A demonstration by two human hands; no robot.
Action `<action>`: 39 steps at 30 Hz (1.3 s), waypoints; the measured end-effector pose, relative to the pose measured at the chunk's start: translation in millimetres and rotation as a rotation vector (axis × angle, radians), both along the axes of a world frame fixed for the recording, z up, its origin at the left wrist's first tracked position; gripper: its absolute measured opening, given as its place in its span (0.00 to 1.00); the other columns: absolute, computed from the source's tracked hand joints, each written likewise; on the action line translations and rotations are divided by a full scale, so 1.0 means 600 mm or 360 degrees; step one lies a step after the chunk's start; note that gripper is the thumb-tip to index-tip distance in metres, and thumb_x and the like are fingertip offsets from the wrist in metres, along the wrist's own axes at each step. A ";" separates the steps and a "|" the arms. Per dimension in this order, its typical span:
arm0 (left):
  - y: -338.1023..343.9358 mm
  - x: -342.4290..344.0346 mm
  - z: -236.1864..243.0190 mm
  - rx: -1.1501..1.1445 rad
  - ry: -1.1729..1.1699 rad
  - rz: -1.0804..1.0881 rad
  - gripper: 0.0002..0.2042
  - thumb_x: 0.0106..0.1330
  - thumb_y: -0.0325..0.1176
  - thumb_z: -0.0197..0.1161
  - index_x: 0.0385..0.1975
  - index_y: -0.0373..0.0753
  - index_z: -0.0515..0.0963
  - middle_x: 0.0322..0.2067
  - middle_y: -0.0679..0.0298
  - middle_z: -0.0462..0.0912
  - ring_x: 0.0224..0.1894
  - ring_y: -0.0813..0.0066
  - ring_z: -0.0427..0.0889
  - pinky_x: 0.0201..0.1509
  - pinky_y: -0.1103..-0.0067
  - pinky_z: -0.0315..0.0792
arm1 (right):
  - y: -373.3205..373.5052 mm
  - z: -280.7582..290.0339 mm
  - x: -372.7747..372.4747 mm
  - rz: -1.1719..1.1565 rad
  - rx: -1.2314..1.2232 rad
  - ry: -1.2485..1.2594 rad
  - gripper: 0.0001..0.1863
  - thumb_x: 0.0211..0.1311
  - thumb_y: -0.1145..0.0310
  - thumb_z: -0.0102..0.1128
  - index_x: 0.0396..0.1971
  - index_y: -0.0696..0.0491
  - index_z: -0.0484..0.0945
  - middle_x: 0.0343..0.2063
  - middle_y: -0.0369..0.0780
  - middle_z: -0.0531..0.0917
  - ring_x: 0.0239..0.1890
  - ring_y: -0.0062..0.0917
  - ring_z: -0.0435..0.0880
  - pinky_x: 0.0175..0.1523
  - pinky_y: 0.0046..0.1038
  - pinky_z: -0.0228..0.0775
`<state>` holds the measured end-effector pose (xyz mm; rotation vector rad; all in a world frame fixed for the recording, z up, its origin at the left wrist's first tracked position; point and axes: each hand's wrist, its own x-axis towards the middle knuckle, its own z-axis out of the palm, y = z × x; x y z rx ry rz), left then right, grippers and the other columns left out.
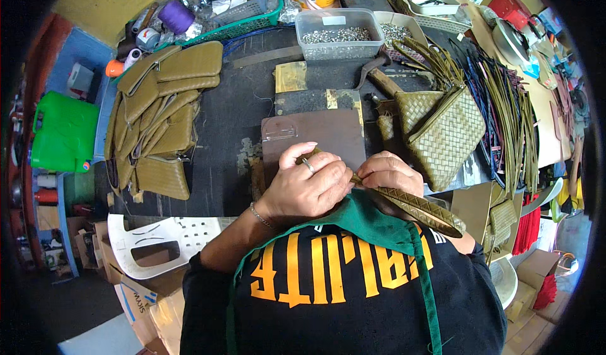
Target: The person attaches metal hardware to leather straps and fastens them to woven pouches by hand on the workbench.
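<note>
Close to my chest, my left hand (pixel 309 181) and my right hand (pixel 392 173) work side by side, fingers closed. An olive woven pouch (pixel 420 211), seen nearly edge-on, runs from my right fingers toward my right forearm. Between the hands a narrow olive piece at the pouch's end is gripped, and a bit of olive shows by my left thumb. What exactly my left fingers hold is mostly hidden. Beneath the hands lies a brown flat board (pixel 315 131). Right of it rests a larger olive woven pouch (pixel 445 134) with a zipper and strips at its top.
Several olive pouches (pixel 164 108) are heaped at the left. Behind the board stand a clear tub of small metal parts (pixel 341 36) and a hammer (pixel 382 80). Dark and olive strips (pixel 505 115) hang over the right edge. A white plastic chair (pixel 151 241) is at the left front.
</note>
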<state>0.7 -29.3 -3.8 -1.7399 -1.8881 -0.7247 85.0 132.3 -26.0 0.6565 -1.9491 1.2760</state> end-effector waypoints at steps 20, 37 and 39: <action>-0.026 -0.029 0.023 0.0072 -0.0322 -0.0155 0.10 0.41 0.34 0.65 0.24 0.39 0.76 0.29 0.69 0.75 0.35 0.76 0.74 0.41 0.78 0.63 | 0.282 -0.031 -0.416 -0.0778 0.1430 -0.1278 0.12 0.39 0.64 0.57 0.25 0.54 0.77 0.25 0.43 0.79 0.30 0.36 0.77 0.36 0.30 0.68; -0.025 -0.056 0.012 -0.0034 -0.0369 -0.0107 0.09 0.45 0.35 0.63 0.27 0.41 0.77 0.32 0.71 0.75 0.37 0.78 0.74 0.42 0.80 0.61 | 0.266 -0.112 -0.465 -0.0754 0.1332 -0.1585 0.12 0.36 0.62 0.62 0.23 0.52 0.78 0.23 0.42 0.79 0.28 0.32 0.78 0.36 0.30 0.68; -0.027 -0.052 0.017 -0.0063 -0.0357 -0.0091 0.09 0.45 0.35 0.63 0.27 0.41 0.77 0.32 0.71 0.75 0.37 0.78 0.74 0.41 0.81 0.61 | 0.265 -0.110 -0.460 -0.0801 0.1262 -0.1562 0.12 0.37 0.62 0.62 0.22 0.53 0.78 0.23 0.42 0.79 0.28 0.32 0.78 0.36 0.30 0.68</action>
